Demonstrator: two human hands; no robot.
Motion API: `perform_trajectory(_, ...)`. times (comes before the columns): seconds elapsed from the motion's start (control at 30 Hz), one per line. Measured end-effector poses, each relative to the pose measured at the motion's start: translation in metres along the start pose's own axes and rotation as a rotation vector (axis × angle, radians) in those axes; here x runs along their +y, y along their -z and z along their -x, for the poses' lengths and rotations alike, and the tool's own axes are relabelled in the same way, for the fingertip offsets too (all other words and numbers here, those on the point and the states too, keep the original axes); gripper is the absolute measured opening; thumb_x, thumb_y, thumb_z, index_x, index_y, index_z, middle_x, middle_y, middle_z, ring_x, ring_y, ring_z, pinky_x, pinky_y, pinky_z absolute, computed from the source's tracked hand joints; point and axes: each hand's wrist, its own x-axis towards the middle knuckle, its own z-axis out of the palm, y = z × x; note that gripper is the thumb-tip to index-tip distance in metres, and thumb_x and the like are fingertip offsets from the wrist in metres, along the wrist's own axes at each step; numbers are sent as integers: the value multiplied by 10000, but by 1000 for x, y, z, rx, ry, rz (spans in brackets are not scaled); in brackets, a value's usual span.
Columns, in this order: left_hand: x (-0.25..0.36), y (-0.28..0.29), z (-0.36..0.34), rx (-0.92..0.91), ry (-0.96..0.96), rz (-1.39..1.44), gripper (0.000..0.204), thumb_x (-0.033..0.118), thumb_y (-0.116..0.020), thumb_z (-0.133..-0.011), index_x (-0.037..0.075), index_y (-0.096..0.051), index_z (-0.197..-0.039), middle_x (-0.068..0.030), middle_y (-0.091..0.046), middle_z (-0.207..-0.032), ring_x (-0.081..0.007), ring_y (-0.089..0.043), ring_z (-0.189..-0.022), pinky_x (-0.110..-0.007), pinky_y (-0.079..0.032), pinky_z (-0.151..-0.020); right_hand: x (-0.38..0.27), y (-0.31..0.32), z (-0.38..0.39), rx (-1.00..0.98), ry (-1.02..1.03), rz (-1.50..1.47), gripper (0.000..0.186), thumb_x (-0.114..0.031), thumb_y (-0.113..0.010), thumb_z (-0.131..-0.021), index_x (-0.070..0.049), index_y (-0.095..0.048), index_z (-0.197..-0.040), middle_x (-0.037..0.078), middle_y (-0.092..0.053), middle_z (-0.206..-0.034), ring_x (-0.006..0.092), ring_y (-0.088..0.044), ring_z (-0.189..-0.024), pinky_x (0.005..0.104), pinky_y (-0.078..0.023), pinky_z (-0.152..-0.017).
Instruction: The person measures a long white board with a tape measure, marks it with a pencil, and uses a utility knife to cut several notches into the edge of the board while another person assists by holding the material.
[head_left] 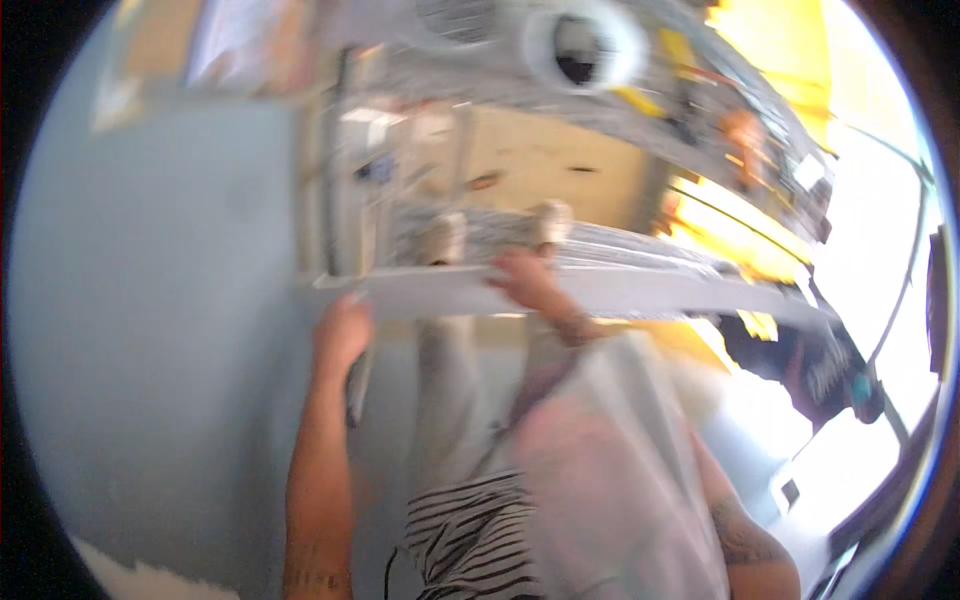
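Observation:
The view is smeared by motion. A long pale grey board [660,291] runs across in front of me. At its left end, my left hand [343,332] is closed around a slim tool [356,392] with a dark lower part; its kind cannot be made out. My right hand [527,279] lies at the board's middle, touching or just over it, its fingers stretched to the left and holding nothing I can see. A whitish, partly see-through sheet [625,470] hangs over my right side and hides part of that arm.
Beyond the board are my pale shoes [444,238] and a tan panel [560,150]. A white round bucket [628,45] stands on a grey surface farther off. Yellow material [785,55] is at the far right, dark cloth [800,365] nearer. A blue-grey surface [160,300] fills the left.

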Motion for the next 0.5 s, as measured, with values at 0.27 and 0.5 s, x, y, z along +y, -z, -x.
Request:
perform_trajectory(0.27, -25, 21, -24, 242, -408, -121, 397, 321, -462, -1002, -43, -598, -1080, -225, -653, -923, -374, -631, -818, -466, -474, -754, -66, 5, -21, -14, -228, 72, 451, -375, -731, -775, -114, -661, -1136, 138, -584, -1107, 320, -551, -1056, 441, -434, -868)
perform_trajectory(0.5, 69, -1, 10, 0, -84, 348, 328, 322, -395, -1003, 24, -511, -933, -68, -478, -652, -144, -486, -504, -303, -388, -425, -14, -16, -4, 29, -203, -129, 490, -303, -757, -725, -202, -628, -1186, 138, -578, -1105, 309, -603, -1031, 434, -468, -819)
